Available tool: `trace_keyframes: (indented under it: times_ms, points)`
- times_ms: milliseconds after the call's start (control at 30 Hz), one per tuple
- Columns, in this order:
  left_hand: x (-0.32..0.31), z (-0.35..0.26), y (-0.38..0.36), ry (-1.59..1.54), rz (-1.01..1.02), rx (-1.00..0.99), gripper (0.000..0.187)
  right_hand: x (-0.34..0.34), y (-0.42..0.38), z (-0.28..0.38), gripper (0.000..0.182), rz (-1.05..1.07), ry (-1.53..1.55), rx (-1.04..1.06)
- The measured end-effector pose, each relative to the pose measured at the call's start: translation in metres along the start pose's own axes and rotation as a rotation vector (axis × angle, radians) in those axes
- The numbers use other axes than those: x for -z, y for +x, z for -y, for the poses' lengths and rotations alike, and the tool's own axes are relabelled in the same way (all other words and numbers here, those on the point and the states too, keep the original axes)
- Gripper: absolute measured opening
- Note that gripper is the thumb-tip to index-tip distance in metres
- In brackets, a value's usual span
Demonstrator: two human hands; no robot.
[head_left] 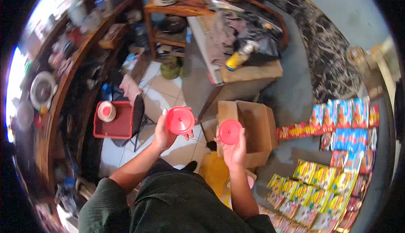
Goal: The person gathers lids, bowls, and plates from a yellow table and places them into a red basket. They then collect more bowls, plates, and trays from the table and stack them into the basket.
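My left hand (pixel 160 136) is closed around the edge of a round red plastic lid (pixel 180 120), its fingertips showing past the right side. A smaller-looking round red plastic lid (pixel 230 132) is held in my right hand (pixel 235 152), with the thumb along its right edge. Both lids face up towards me, each with a small mark at its centre, and they are apart. Behind my right hand stands an open cardboard box (pixel 257 131).
At the left, a red tray (pixel 98 125) holds a pale round container (pixel 106 112) with red in it. Snack and sachet packets (pixel 314 186) hang or lie in rows at the right. A counter (pixel 253 74) carries a yellow bottle (pixel 238 60). Cluttered wooden shelves (pixel 63 79) line the left.
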State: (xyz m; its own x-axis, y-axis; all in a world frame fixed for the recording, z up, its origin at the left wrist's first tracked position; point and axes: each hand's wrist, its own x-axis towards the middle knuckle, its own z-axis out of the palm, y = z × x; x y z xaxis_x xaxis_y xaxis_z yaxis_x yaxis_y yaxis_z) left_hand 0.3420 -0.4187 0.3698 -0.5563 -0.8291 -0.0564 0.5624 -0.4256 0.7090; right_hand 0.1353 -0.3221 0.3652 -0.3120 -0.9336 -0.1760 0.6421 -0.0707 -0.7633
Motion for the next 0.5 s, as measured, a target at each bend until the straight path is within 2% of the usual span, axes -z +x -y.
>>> trace_keyframes:
  times_ms: [67,333,500]
  points:
    - [0.012,-0.008,-0.019,-0.014,-0.076,-0.064,0.076,-0.009,0.007,-0.011,0.060,0.112,0.096,-0.128]
    - [0.069,-0.066,-0.132,-0.032,-0.309,-0.378,0.068,-0.110,0.019,-0.083,0.062,0.440,0.189,-0.464]
    - [0.112,-0.099,-0.207,-0.012,-0.424,-0.493,0.072,-0.176,0.003,-0.141,0.062,0.607,0.297,-0.628]
